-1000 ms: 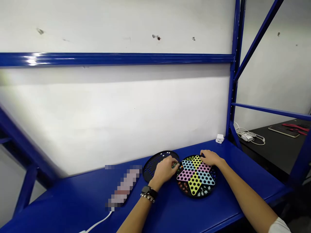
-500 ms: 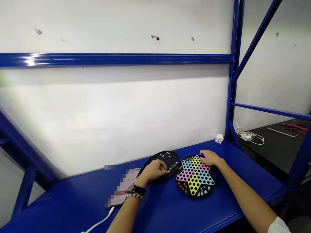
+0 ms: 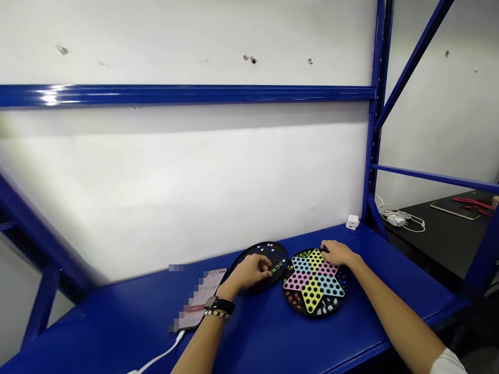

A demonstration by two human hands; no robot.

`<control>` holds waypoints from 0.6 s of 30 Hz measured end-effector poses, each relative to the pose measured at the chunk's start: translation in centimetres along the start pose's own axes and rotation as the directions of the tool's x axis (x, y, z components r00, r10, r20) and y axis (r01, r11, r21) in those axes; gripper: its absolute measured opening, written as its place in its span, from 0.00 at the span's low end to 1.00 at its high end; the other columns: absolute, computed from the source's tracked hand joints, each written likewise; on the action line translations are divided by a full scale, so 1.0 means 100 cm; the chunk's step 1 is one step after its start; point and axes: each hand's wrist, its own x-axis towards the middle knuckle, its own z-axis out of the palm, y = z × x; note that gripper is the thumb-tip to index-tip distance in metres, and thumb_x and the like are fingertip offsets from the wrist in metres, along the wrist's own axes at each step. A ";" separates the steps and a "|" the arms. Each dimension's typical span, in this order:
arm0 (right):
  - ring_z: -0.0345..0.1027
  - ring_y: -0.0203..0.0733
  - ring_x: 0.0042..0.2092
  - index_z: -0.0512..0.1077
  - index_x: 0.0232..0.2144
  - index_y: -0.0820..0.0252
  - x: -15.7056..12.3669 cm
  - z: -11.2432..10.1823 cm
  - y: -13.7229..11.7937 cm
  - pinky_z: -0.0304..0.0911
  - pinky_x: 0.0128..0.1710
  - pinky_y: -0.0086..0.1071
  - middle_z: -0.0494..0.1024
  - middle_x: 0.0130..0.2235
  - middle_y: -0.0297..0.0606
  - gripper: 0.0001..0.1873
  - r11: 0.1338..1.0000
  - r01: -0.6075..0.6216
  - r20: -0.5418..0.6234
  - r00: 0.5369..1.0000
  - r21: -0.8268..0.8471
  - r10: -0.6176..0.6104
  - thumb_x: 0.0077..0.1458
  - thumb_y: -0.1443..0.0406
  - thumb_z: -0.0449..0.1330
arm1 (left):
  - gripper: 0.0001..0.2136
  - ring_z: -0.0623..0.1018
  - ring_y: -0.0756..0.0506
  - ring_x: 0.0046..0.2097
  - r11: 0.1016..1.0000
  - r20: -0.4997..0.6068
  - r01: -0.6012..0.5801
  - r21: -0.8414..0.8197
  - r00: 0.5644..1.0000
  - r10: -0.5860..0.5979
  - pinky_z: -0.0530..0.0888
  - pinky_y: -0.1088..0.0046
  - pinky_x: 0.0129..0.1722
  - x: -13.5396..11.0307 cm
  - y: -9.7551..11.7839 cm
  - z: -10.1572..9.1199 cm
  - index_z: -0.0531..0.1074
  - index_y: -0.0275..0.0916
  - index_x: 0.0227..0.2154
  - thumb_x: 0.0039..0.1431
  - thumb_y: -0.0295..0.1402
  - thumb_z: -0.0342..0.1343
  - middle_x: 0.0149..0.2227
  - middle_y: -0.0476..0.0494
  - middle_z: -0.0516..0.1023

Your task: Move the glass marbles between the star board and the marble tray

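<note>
A round black Chinese checkers board (image 3: pixel 315 276) lies on the blue shelf, its star in yellow, pink and light blue. Marbles fill compartments around the star, red-brown, clear-white, blue and green among them. My right hand (image 3: pixel 338 253) is closed on the board's far right rim, its fingertips partly hidden. To the left is a round black tray (image 3: pixel 253 250) with white dots and several green marbles (image 3: pixel 277 267). Over this tray hovers my left hand (image 3: pixel 253 271), thumb and fingers curved but apart, fingertips close to the green marbles. Nothing shows between them.
A phone (image 3: pixel 206 293) with a white charging cable (image 3: pixel 161 356) lies left of my left forearm. A white charger (image 3: pixel 352 222) stands by the blue upright (image 3: pixel 370 156). Beyond it, a black table (image 3: pixel 432 234) bears coiled cable and a tablet. The white wall (image 3: pixel 195 182) rises behind.
My left thumb and fingers have parted, and the hand has shifted slightly to the right and up. My right hand stays on the board's rim.
</note>
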 end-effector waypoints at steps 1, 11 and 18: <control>0.69 0.50 0.48 0.70 0.45 0.55 0.000 0.000 0.000 0.59 0.41 0.36 0.75 0.50 0.44 0.14 1.000 -0.001 -0.002 1.000 0.002 0.001 0.58 0.60 0.53 | 0.13 0.78 0.46 0.36 1.000 -0.031 -0.021 0.006 0.999 0.021 0.69 0.75 0.35 -0.001 0.004 -0.001 0.78 0.41 0.37 0.49 0.37 0.56 0.35 0.48 0.82; 0.69 0.49 0.47 0.70 0.45 0.55 0.004 0.005 0.005 0.59 0.40 0.35 0.76 0.49 0.44 0.14 1.000 0.010 -0.011 1.000 -0.004 -0.010 0.58 0.60 0.52 | 0.12 0.79 0.45 0.37 0.988 0.086 -0.126 0.094 0.989 0.118 0.68 0.74 0.35 -0.011 0.048 0.018 0.80 0.45 0.37 0.52 0.36 0.54 0.36 0.49 0.82; 0.69 0.50 0.47 0.70 0.44 0.55 0.004 0.004 0.004 0.59 0.40 0.35 0.76 0.49 0.44 0.14 1.000 0.013 -0.013 1.000 0.002 -0.013 0.58 0.61 0.52 | 0.12 0.78 0.44 0.36 0.978 0.059 -0.081 0.192 0.996 0.071 0.67 0.73 0.32 -0.011 0.053 0.027 0.78 0.47 0.38 0.54 0.33 0.51 0.35 0.49 0.81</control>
